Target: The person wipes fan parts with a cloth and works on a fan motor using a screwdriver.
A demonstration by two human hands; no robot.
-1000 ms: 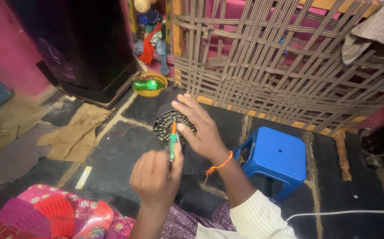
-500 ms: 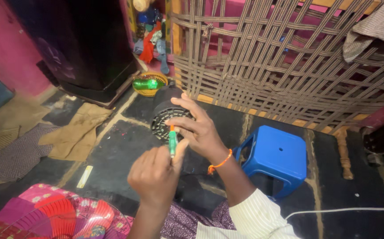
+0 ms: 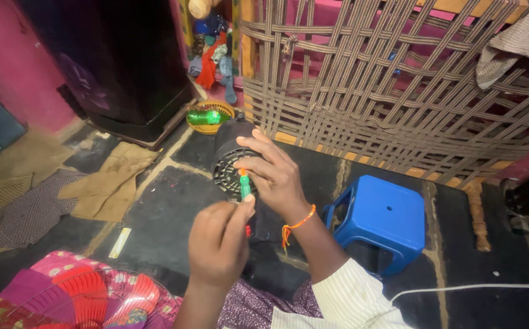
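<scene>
Black and round, the motor shows a vented grille face and is held up above the dark floor, left of a blue stool. The right hand wraps it from the right, fingers clamped on its rim. The left hand, raised from below, pinches a green-handled screwdriver against the grille.

A home's floor: woven cot, blue plastic stool, hanging clothes, floor rags.
</scene>
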